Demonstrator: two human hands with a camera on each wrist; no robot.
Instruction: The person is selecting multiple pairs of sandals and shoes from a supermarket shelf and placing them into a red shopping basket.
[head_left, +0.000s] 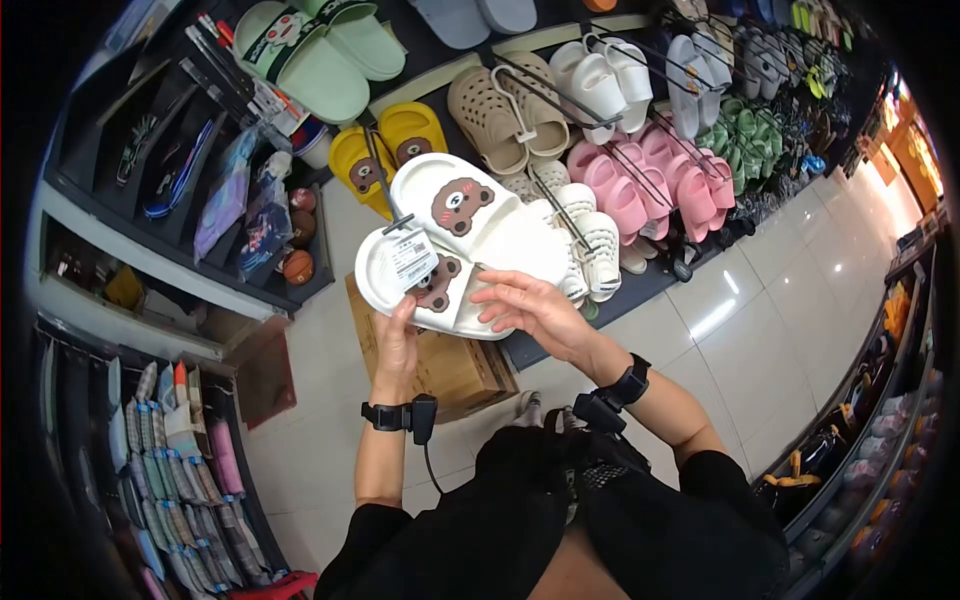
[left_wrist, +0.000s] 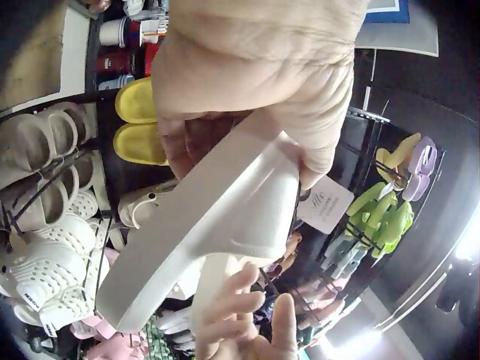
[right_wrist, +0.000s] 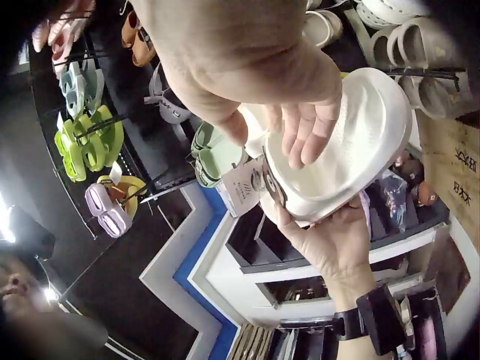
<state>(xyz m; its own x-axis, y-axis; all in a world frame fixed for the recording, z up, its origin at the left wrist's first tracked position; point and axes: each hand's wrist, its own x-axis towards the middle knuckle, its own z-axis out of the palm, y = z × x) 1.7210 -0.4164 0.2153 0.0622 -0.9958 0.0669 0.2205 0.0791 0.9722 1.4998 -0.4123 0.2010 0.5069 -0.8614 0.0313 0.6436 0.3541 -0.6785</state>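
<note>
A pair of white slippers (head_left: pixel 510 245) with brown bear faces is held up in the head view, a white tag (head_left: pixel 408 258) and black hanger on it. My left hand (head_left: pixel 397 345) grips the toe side of the nearer slipper, thumb at its strap; in the left wrist view that hand (left_wrist: pixel 255 67) curls round the slipper's side (left_wrist: pixel 195 225). The right hand (head_left: pixel 535 312) is beside the nearer slipper's footbed, fingers extended. In the right wrist view its fingers (right_wrist: pixel 306 131) reach over the white footbed (right_wrist: pixel 352 142); whether they touch cannot be told.
Behind hang yellow bear slippers (head_left: pixel 415 130), taupe clogs (head_left: pixel 500 120), white clogs (head_left: pixel 598 245) and pink slippers (head_left: pixel 620 190). A cardboard box (head_left: pixel 450 375) stands on the tiled floor below. Racks of packaged goods (head_left: pixel 180 480) are at the left, more shelves at the right.
</note>
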